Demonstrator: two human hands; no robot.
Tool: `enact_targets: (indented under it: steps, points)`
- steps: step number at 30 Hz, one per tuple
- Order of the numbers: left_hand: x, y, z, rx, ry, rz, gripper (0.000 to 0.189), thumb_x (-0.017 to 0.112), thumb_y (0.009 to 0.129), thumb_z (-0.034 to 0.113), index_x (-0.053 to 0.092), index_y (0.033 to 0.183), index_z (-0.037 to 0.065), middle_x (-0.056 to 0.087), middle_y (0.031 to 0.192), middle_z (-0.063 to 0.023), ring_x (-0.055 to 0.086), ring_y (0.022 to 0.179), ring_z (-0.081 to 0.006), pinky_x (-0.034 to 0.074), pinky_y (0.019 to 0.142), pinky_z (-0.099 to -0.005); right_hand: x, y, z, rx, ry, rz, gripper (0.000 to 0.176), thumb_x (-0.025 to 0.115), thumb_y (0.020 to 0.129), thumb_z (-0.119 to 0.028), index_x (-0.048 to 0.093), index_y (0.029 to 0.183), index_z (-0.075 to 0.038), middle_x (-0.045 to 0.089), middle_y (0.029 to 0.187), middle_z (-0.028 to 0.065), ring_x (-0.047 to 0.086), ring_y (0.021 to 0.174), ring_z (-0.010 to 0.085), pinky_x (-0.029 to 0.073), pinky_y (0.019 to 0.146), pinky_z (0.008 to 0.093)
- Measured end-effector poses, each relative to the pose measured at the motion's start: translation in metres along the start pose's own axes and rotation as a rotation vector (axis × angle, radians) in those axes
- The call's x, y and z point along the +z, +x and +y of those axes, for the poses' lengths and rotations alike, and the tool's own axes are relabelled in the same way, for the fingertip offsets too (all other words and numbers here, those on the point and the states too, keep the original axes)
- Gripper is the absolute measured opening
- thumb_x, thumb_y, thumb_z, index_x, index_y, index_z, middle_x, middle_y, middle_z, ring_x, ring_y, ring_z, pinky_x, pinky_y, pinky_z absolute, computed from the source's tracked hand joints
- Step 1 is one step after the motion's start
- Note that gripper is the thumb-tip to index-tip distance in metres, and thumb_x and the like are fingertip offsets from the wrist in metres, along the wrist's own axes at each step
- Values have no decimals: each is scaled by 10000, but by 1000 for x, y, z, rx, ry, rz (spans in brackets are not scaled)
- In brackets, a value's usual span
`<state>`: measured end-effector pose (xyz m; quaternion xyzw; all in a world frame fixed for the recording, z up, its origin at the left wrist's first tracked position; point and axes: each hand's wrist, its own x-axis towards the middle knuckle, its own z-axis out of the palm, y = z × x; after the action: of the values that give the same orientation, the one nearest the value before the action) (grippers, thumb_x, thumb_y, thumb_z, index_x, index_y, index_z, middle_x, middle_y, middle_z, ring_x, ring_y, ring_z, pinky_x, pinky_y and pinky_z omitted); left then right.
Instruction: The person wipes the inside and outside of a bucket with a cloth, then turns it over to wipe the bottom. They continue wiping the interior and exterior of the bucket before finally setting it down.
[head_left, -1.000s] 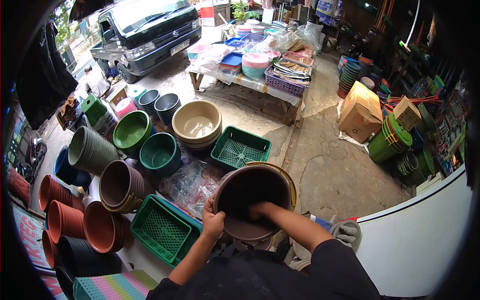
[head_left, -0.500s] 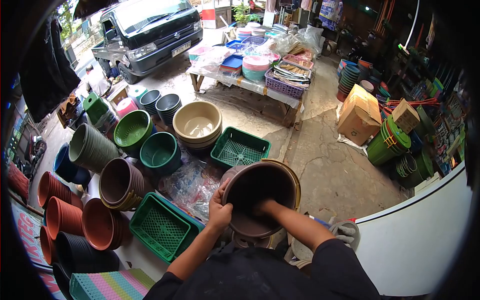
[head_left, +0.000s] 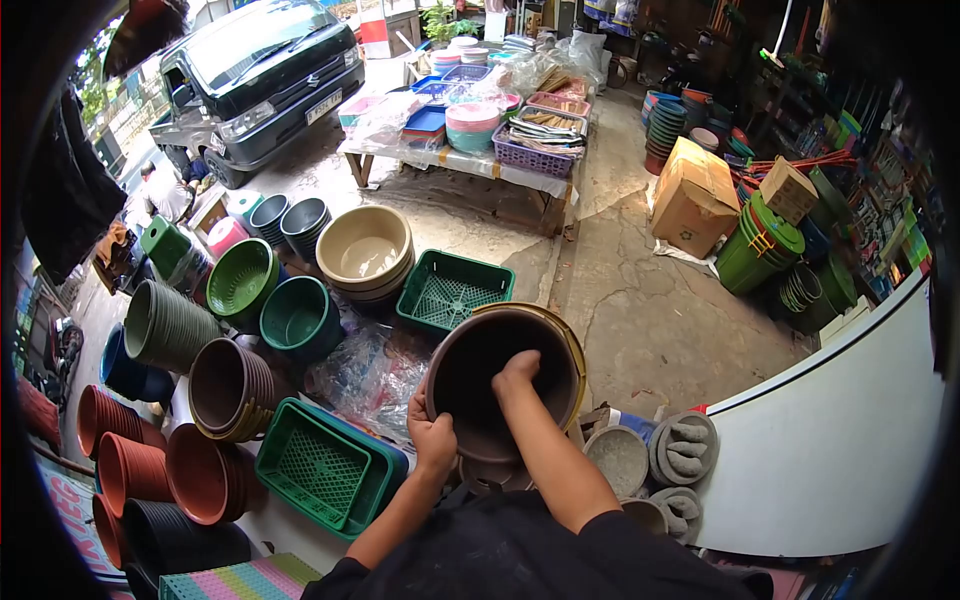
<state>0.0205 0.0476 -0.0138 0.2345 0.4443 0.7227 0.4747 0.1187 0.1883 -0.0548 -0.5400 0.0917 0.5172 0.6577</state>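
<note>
A dark brown bucket [head_left: 465,370] with a yellowish rim and handle is tilted so that its mouth faces me. My left hand [head_left: 431,437] grips its left rim, thumb on the near side. Inside the bucket is my right hand [head_left: 517,374], near the inner wall; its fingertips are partly hidden and what they hold, if anything, cannot be made out. Just beyond the bucket lies a green rectangular basket [head_left: 455,292], and crumpled clear plastic [head_left: 370,370] is to its left.
Stacked pots and basins [head_left: 228,385] fill the left side, near green trays [head_left: 320,465]. Stone mortars [head_left: 683,450] sit at the right, beside a white surface [head_left: 800,450]. Farther off are a goods table [head_left: 470,160], a cardboard box [head_left: 695,200], a truck [head_left: 260,80] and a crouching person [head_left: 165,195].
My right hand has moved up inside the bucket and shows more fully. The view has shifted, bringing the stone mortars further into sight.
</note>
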Motion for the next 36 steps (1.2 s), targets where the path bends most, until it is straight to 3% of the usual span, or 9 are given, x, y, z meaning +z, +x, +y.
enact_targets:
  steps: [8,14,19,23,25,28,29,31,36]
  points:
    - [-6,-12,-20,-102,21,2,380,434,673,-181,487,945,80,601,890,-40,590,758,-110,488,690,-229,-28,-15,26,-23,-749,-393,603,335,990,-402,501,1305,85,599,1208,196,549,1145,282,435,984,394]
    - [-14,-10,2,-46,14,-45,396,419,659,-188,502,957,58,599,928,-43,587,801,-111,473,732,-226,-91,16,61,128,-1962,-1452,574,310,1002,-436,552,1323,-27,510,1400,183,447,1324,288,317,1096,401]
    - [-49,-2,5,-71,72,-33,488,389,647,-199,527,1065,10,621,1061,-97,621,935,-140,485,869,-255,-63,-38,-36,-452,-3081,-1265,414,456,925,-336,633,1274,-202,551,1384,78,486,1311,248,322,1092,463]
    - [-38,-6,20,-113,55,-53,486,389,653,-198,526,1073,7,623,1071,-105,625,939,-142,479,873,-248,-59,15,-40,-1392,-3031,-1143,382,432,953,-264,652,1243,-149,516,1419,69,423,1351,235,273,1135,418]
    - [-28,-6,31,-124,122,-73,476,387,660,-196,522,1071,2,619,1100,-110,621,953,-144,481,871,-246,-43,24,-47,-2369,-2678,-1342,399,439,935,-273,647,1244,-129,520,1412,73,375,1381,226,229,1159,416]
    - [-29,-4,38,-108,61,-85,486,383,662,-195,523,1090,-12,607,1156,-126,615,986,-151,479,884,-249,-53,24,-55,-2481,-2245,-1359,432,421,931,-293,618,1275,-121,515,1408,96,369,1383,230,214,1167,442]
    - [-30,-4,38,-108,62,-76,486,383,662,-195,523,1090,-12,607,1156,-126,615,986,-151,479,884,-249,-48,9,-57,-2480,-2239,-1374,432,421,931,-293,618,1275,-121,515,1408,96,369,1383,230,214,1167,442]
    - [-29,-4,37,-92,51,-55,491,385,663,-194,516,1103,-20,591,1205,-140,607,1020,-159,472,904,-256,-41,-21,-58,-789,-3240,-1512,474,409,916,-289,572,1333,-134,469,1454,104,357,1396,228,165,1177,457]
    - [-36,-3,27,-120,74,37,411,414,671,-184,507,1027,2,600,1157,-126,607,980,-151,479,878,-263,-90,-69,-37,-281,-2780,-1393,633,392,911,-458,510,1370,-37,357,1520,161,279,1422,372,150,1152,571]
